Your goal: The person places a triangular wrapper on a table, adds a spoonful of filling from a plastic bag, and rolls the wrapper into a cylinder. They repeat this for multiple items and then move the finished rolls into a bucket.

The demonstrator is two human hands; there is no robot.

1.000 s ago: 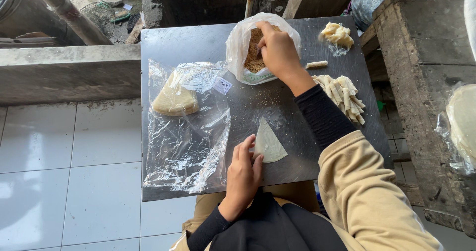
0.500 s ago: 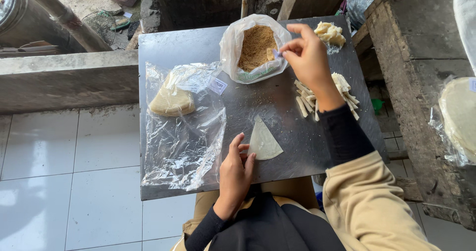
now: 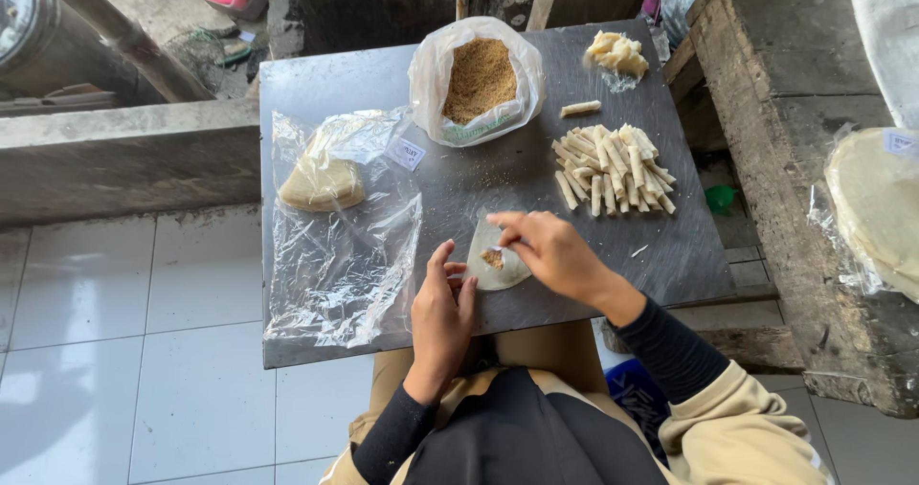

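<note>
The right hand is pinching its grip narrow over a small heap of brown filling on the pale wrapper, which is lying on the dark bench. Just left of that grip, the left hand is resting with fingers loose and empty, touching the wrapper's edge.

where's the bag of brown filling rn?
Head view: the open plastic bag of brown filling sits at the board's far edge, centre, left of the pile of rolled sticks and beyond both hands.
</note>
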